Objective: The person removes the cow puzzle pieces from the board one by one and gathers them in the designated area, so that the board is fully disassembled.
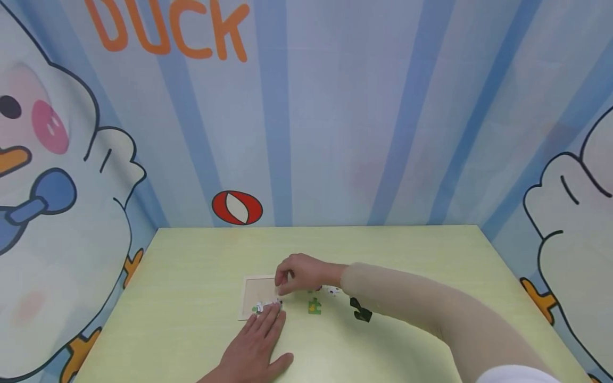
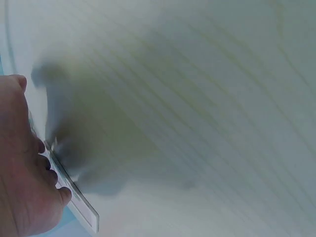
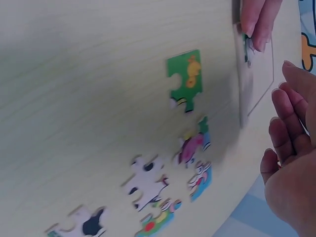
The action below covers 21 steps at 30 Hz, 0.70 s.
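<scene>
A shallow wooden puzzle tray [image 1: 256, 287] lies on the table, with a few puzzle pieces [image 1: 259, 307] along its near edge. My left hand [image 1: 256, 340] lies over that edge with straight fingers, its fingertips on the pieces. Over the tray's right side is my right hand [image 1: 299, 274], fingers bent and thumb tip near the index finger. In the right wrist view no piece shows in its loosely curled fingers [image 3: 282, 126]. To the tray's right lies a green puzzle piece [image 3: 185, 76] with a yellow duckling on it.
More loose pieces lie beyond the green one: a pink one [image 3: 190, 148], a white one with black spots [image 3: 146, 181], and several others. A small black item [image 1: 361, 310] shows beneath the right sleeve. A striped blue backdrop [image 1: 335, 133] stands behind the table [image 1: 407, 244].
</scene>
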Each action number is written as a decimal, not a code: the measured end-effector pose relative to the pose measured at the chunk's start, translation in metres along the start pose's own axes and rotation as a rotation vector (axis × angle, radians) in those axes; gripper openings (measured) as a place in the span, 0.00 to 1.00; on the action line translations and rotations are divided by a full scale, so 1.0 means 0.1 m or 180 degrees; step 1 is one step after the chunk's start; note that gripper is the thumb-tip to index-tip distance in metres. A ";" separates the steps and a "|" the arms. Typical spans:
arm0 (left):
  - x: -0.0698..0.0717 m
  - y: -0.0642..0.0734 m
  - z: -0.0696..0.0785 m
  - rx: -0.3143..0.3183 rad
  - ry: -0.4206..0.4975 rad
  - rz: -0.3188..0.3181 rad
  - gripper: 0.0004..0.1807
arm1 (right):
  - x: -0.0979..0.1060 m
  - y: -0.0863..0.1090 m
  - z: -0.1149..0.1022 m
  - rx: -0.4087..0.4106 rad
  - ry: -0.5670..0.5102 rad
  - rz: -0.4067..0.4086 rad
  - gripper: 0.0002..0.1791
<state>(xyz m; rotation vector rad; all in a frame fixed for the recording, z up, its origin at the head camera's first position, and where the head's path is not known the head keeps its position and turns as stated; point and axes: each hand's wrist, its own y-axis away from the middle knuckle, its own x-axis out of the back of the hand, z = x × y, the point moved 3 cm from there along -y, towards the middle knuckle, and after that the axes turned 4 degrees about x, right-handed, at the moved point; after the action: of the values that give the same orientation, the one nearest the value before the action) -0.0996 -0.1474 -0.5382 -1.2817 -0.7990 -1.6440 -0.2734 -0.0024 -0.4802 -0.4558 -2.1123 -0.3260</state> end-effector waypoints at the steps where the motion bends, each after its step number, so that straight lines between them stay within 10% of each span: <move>1: 0.00 0.00 0.01 -0.0013 -0.0001 0.0010 0.46 | 0.00 -0.03 -0.02 0.0001 0.0004 -0.0005 0.06; 21: -0.05 -0.03 0.09 0.0017 -0.0045 -0.0026 0.47 | -0.19 -0.41 -0.12 0.0004 -0.0037 -0.0354 0.17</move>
<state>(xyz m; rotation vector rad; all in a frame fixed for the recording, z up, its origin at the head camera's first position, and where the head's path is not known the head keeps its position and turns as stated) -0.0983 -0.1372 -0.5408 -1.2893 -0.8175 -1.6401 -0.2733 -0.0480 -0.4921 -0.3407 -2.1535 -0.3866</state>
